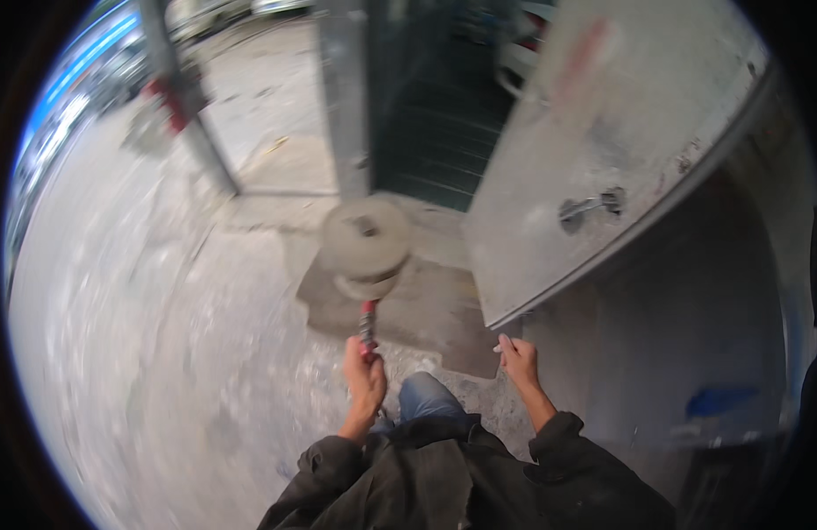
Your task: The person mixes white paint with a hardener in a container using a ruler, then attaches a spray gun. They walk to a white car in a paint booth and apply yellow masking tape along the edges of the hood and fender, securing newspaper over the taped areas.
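Observation:
My left hand (364, 387) is closed around a slim stick-shaped thing (368, 325), red at both ends with a grey, banded middle; its exact kind is unclear. It points away from me toward a round, dusty beige object (364, 237) with a dark spot on top, blurred by motion. In my right hand (520, 362), the fingers pinch a small whitish piece (498, 347) too small to name. That hand is close to the lower corner of a large pale grey door-like panel (567, 150), which bears a metal handle (592, 208).
A brownish flat patch (435, 318) lies on the dusty concrete floor (187, 353). Ahead stand a grey post (345, 106) and a leaning pole (192, 106) with red on it. Part of a white car (519, 53) shows beyond the dark opening. A blue item (719, 401) is at right.

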{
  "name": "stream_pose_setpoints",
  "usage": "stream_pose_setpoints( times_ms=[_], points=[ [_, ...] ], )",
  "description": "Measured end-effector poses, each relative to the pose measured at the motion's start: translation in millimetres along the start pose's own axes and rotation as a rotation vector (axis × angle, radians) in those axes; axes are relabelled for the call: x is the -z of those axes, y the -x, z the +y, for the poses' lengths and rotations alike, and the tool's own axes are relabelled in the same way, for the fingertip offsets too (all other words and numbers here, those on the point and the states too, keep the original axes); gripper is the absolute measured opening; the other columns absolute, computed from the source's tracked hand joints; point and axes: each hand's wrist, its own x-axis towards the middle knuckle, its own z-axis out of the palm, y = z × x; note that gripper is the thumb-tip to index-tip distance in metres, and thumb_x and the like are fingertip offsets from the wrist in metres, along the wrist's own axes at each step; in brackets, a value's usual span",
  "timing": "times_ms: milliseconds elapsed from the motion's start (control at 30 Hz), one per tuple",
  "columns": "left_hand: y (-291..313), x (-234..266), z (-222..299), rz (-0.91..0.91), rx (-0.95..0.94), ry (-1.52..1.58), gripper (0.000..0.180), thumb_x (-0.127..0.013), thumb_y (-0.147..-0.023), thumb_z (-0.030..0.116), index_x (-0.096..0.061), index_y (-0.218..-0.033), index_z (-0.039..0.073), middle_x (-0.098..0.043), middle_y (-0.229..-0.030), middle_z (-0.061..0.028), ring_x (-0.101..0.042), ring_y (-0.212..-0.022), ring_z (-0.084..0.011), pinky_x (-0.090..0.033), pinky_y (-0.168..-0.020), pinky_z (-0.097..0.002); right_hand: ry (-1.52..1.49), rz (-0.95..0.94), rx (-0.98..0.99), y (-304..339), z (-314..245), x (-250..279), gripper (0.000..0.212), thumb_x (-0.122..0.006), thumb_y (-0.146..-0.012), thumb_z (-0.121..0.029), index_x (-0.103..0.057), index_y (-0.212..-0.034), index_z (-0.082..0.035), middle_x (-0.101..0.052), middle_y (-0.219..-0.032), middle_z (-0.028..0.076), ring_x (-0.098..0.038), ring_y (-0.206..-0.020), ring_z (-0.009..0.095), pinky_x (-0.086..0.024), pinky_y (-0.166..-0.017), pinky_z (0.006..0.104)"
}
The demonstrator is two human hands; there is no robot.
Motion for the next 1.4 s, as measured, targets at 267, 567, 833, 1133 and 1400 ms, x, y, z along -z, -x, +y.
stream_pose_setpoints(
  times_ms=[267, 567, 833, 1133, 1400],
  points=[
    [-310.5, -137.5, -16.8, -0.143, 0.072, 0.255, 0.011, -0.064, -0.095, 0.01, -0.059, -0.09, 0.002, -0.054, -0.077, -0.0003, -0.045, -0.071, -0.0085, -0.04, -0.065, -0.0263, -0.252, 0.917, 0.31, -85.9, -75.4, 52.9, 0.057, -0.068, -0.089, 0.001, -0.051, -0.143, 0.001, -0.058, -0.14, 0.014, -0.058, -0.123, 0.022, -0.048, -0.1, 0.0341],
    [-593.9, -305.5, 13.3, -0.266, 0.172, 0.121, 0.023, -0.067, -0.095, 0.016, -0.059, -0.084, -0.002, -0.05, -0.069, 0.0007, -0.043, -0.07, -0.0094, -0.04, -0.062, -0.0313, -0.628, 1.497, 0.159, -231.8, -157.7, 110.0, 0.016, -0.063, -0.096, -0.018, -0.067, -0.104, -0.005, -0.067, -0.096, 0.007, -0.062, -0.09, 0.017, -0.049, -0.085, 0.0322],
    [-780.7, -484.8, -15.4, -0.471, -0.121, 0.214, 0.023, -0.073, -0.087, 0.006, -0.066, -0.108, -0.001, -0.068, -0.106, -0.01, -0.062, -0.094, -0.018, -0.05, -0.082, -0.0309, -0.765, 1.982, 0.079, -338.8, -221.4, 142.0, 0.043, -0.054, -0.101, -0.047, -0.063, -0.088, -0.007, -0.038, -0.046, -0.007, -0.031, -0.038, 0.006, -0.023, -0.039, 0.0221],
    [-970.0, -635.9, 131.5, -1.054, -0.342, 0.21, 0.026, -0.076, -0.074, 0.017, -0.066, -0.094, 0.005, -0.062, -0.09, -0.015, -0.065, -0.081, -0.0389, -0.052, -0.065, -0.0413, -0.755, 1.747, -0.365, -612.5, -316.5, 161.0, 0.036, -0.055, -0.103, -0.039, -0.066, -0.1, -0.004, -0.056, -0.071, 0.003, -0.05, -0.06, 0.015, -0.038, -0.053, 0.0294],
    [-1020.7, -724.8, 254.7, -1.51, -0.568, 0.419, 0.019, -0.074, -0.074, 0.008, -0.057, -0.079, 0.004, -0.059, -0.08, -0.0113, -0.062, -0.072, -0.0341, -0.051, -0.063, -0.0426, -0.933, 1.665, -0.484, -778.7, -368.3, 223.6, 0.035, -0.054, -0.103, -0.037, -0.066, -0.108, -0.005, -0.058, -0.084, 0.005, -0.052, -0.074, 0.017, -0.04, -0.064, 0.0319]
  ],
)
